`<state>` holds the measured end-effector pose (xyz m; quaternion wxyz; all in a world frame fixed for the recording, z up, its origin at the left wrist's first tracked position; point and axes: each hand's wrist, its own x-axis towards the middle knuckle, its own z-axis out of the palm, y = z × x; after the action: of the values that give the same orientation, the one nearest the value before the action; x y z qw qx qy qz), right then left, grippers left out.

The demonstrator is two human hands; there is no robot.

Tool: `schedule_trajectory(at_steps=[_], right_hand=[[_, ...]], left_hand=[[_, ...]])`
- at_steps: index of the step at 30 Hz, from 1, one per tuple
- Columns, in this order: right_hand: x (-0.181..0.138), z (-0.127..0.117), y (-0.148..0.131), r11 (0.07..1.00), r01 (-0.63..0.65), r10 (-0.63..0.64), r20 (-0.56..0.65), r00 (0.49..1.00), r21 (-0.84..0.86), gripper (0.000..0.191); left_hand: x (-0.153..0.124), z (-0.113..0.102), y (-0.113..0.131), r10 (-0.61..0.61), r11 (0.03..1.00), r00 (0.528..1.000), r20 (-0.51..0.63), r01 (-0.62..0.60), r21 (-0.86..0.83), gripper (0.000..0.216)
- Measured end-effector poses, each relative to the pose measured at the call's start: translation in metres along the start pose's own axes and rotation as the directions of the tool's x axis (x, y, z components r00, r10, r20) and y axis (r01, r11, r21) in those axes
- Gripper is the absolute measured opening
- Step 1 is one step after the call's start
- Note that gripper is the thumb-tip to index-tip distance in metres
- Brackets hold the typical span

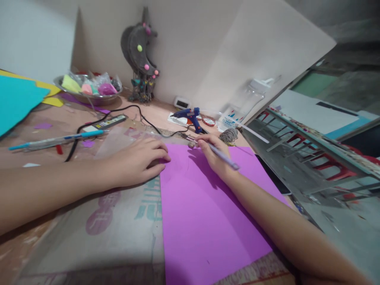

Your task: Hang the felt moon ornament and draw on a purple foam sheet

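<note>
A bright purple sheet (208, 213), apparently craft foam or card, lies on the work surface in front of me. My left hand (148, 158) rests palm down at its upper left edge, fingers stretched out and a little apart, holding nothing. Over the sheet's far part, my right hand (214, 152) grips a slim pen-like tool with a pale purple barrel (224, 156). Its barrel slants back over the hand. A small metallic part shows beyond the fingertips, too blurred to identify. Under my left forearm is a printed, greyish plastic-covered board (124, 233).
Beyond the sheet are a blue glue gun (192, 115) with a black cord, a grey yarn ball (228, 135) and a clear bottle (252, 95). Pens (59, 140), a bowl of bagged clay (92, 95), a moon-shaped decoration (138, 51) and a turquoise sheet (19, 99) are leftward.
</note>
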<state>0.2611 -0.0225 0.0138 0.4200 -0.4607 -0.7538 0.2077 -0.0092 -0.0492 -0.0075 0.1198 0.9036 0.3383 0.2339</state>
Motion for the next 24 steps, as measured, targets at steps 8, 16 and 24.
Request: schedule_trajectory(at_steps=[8, 16, 24], right_hand=[[0.018, -0.001, 0.040, 0.966, 0.162, -0.126, 0.179, 0.976, -0.200, 0.021], [0.015, -0.006, 0.038, 0.908, 0.235, -0.191, 0.155, 0.969, -0.348, 0.022], [0.015, -0.006, 0.029, 0.961, 0.087, -0.057, 0.118, 0.991, -0.264, 0.010]], left_hand=[[-0.001, -0.001, 0.001, -0.057, 0.995, 0.997, -0.059, 0.061, 0.076, 0.034], [0.001, -0.002, -0.002, -0.210, 0.966, 0.973, -0.101, 0.222, 0.134, 0.051], [0.005, -0.005, -0.003, -0.239, 0.970, 0.971, -0.014, 0.239, 0.034, 0.057]])
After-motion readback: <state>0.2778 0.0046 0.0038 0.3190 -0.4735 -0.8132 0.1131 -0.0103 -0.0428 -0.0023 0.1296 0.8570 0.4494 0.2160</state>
